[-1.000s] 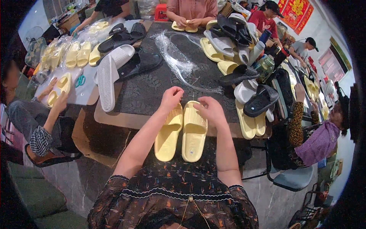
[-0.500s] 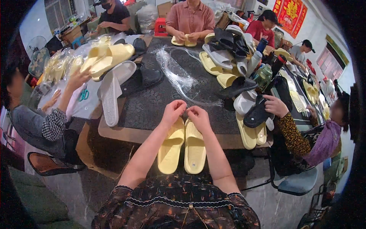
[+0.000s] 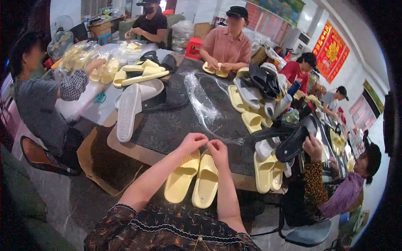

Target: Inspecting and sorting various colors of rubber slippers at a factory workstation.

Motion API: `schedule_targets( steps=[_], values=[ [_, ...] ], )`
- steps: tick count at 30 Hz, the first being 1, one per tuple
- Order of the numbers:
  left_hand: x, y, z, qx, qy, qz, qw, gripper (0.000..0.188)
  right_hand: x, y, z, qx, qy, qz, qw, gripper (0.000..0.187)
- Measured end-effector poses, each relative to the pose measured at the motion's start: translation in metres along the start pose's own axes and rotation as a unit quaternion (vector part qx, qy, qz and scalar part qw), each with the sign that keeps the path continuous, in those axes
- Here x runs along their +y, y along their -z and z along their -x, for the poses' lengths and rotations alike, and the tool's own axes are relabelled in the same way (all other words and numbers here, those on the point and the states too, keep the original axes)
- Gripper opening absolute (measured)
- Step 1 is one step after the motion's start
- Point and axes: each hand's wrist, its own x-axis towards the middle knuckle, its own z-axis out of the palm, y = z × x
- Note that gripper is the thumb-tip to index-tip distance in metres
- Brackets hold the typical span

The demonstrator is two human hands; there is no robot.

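A pair of pale yellow slippers, the left one (image 3: 181,179) and the right one (image 3: 206,184), lies side by side at the table's near edge, heels toward me. Above their toes, my left hand (image 3: 193,143) and my right hand (image 3: 218,154) almost meet, fingertips pinched. Whatever is between the fingers is too small to make out. Just beyond, a bundle of thin clear plastic strands (image 3: 203,106) stretches across the dark table mat (image 3: 163,125).
To the left lie a white slipper (image 3: 129,113) and bagged yellow slippers (image 3: 79,58). A mixed slipper pile with bottles (image 3: 283,103) stands to the right. There, a co-worker's hand (image 3: 313,147) holds a black slipper (image 3: 292,144). Other people sit around the table.
My view has tilted, shifting the scene. My hands stay pinched above the slipper toes. The right co-worker has raised the black slipper; the left co-worker's hand has left the stacked yellow slippers.
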Motion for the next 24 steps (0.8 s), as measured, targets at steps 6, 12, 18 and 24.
schedule_targets(
  steps=[6,12,18,24],
  values=[
    [0.003,-0.004,-0.006,0.089,-0.050,-0.005,0.995,0.014,-0.003,0.004,0.000,0.040,0.002,0.005,0.999,0.008],
    [-0.003,-0.006,-0.010,0.027,-0.042,-0.045,0.998,0.010,-0.001,0.003,-0.003,0.033,0.005,-0.030,0.999,0.006],
    [0.002,-0.002,-0.008,0.067,-0.013,0.055,0.996,0.011,0.002,0.005,-0.003,0.064,0.033,0.015,0.997,0.009],
    [0.002,-0.003,-0.005,-0.017,0.006,0.037,0.999,0.009,-0.006,0.002,0.001,0.038,-0.006,-0.006,0.999,0.010]
  ],
)
